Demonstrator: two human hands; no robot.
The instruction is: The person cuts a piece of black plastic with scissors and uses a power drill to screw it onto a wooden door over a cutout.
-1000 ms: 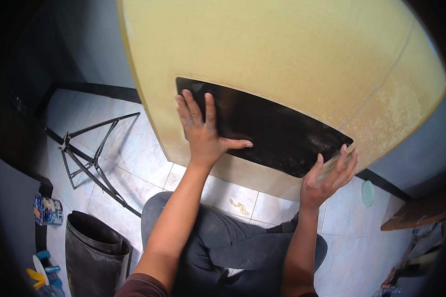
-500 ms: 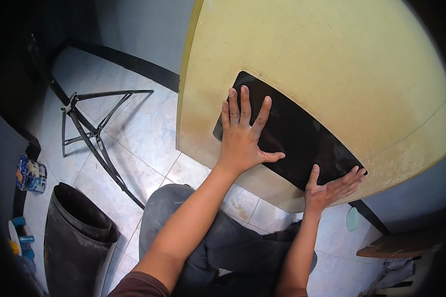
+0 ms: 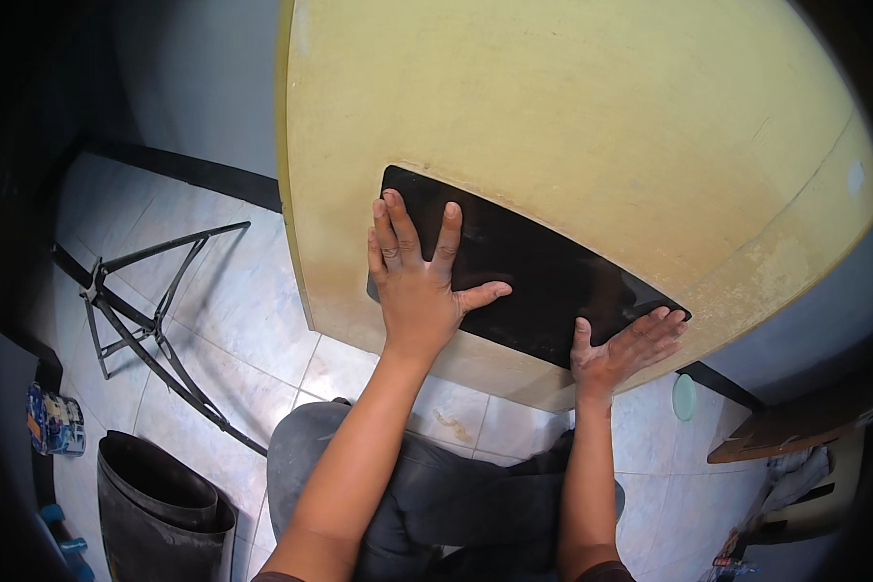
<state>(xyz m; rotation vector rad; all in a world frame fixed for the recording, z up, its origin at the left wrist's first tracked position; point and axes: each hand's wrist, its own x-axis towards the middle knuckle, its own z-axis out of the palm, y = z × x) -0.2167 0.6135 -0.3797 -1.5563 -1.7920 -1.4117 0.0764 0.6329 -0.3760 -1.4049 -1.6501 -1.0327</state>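
A black glossy flat panel [image 3: 543,267] with rounded corners lies against the lower part of a large pale-yellow board [image 3: 553,107]. My left hand [image 3: 417,291] rests flat on the panel's left end, fingers spread and thumb out to the right. At the other end, my right hand [image 3: 621,359] lies along the lower right edge, its fingers pointing to the right corner and its thumb raised apart. Both hands are open and grasp nothing. Reflections show faintly on the panel's surface.
On the tiled floor [image 3: 223,330] at left stands a dark metal frame [image 3: 155,325]. A rolled black sheet [image 3: 165,504] and a paint-smeared can [image 3: 55,422] are nearer. My bent knees are below the board. A pale green oval piece [image 3: 684,398] and brown wooden furniture [image 3: 795,432] are at right.
The view has shifted, so the board and panel appear further left and the floor things lower. Both hands stay spread on the panel in nearly the same places.
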